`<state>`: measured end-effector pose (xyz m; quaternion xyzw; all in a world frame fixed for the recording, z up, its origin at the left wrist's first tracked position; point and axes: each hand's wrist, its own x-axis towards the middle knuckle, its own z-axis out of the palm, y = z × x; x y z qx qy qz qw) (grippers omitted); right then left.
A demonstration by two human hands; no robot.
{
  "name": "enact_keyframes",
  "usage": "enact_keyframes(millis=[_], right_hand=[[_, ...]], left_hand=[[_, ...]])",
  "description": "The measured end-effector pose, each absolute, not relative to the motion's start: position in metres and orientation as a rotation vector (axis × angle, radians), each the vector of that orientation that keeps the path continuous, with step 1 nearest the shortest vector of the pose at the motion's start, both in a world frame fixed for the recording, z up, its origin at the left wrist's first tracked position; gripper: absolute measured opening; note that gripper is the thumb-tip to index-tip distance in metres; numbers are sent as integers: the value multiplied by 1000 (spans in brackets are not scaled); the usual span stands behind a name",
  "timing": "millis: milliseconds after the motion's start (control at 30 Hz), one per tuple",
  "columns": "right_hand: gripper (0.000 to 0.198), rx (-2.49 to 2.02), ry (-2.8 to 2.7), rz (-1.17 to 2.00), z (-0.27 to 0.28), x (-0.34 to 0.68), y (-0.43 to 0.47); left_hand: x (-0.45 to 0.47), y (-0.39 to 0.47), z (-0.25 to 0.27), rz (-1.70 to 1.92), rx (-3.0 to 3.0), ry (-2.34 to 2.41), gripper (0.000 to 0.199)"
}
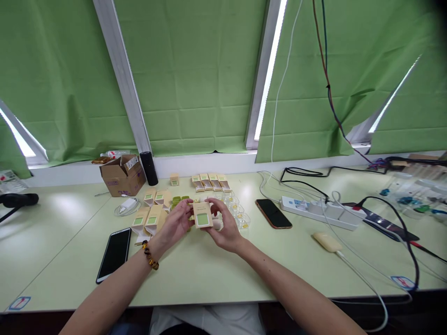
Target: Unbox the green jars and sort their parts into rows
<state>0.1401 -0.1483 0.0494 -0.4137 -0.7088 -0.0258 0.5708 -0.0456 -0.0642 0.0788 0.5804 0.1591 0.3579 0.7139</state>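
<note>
Both hands hold a small tan carton (202, 215) with a green square on its front, raised over the table's middle. My left hand (176, 221) grips its left edge; my right hand (225, 225) has thumb and fingers on its right side. Left of it are several similar open cartons (153, 218), partly covered by my left hand. Green pieces (178, 201) lie behind the left hand. Beyond my right hand are clear plastic cups (239, 211) with bits of yellow in them. A row of open cartons (211, 182) lies farther back, with a single carton (174, 179) to their left.
A dark-screened phone (114, 253) lies left, another phone (273, 213) right. Beside the latter are a power strip (323, 212), a yellowish mouse-shaped device (327, 242) and loose cables. At the back left stand a cardboard box (123, 177), a black cylinder (149, 168) and a white charger (128, 204).
</note>
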Motion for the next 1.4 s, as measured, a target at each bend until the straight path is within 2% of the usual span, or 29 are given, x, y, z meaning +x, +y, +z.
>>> enact_keyframes(millis=[267,500,600,767,967,1100,1200,1400], right_hand=[[74,-903,-1603,-52,42,140,-146],[85,-879,-1651,-26,41,140,-145],[82,-877,-1624,-22,42,142,-145],[69,-868,-1526,68,50,144,-148],[38,-870,-1461,401,73,141,-146],[46,-847,-1487,571,80,136,-143],[55,-842,-1497,526,74,130,-143],[60,-820,-1377,452,51,122,-144]], left_hand=[[-42,-78,53,534,1078,9,46],[-41,-78,52,664,1044,63,45],[-40,-74,52,787,1117,166,52],[-39,-63,47,1234,1453,434,65],[-48,-62,49,1710,2152,704,48],[-55,-65,51,1892,2546,602,53],[-57,-68,51,1965,2711,545,57],[-55,-75,52,2100,2778,549,65]])
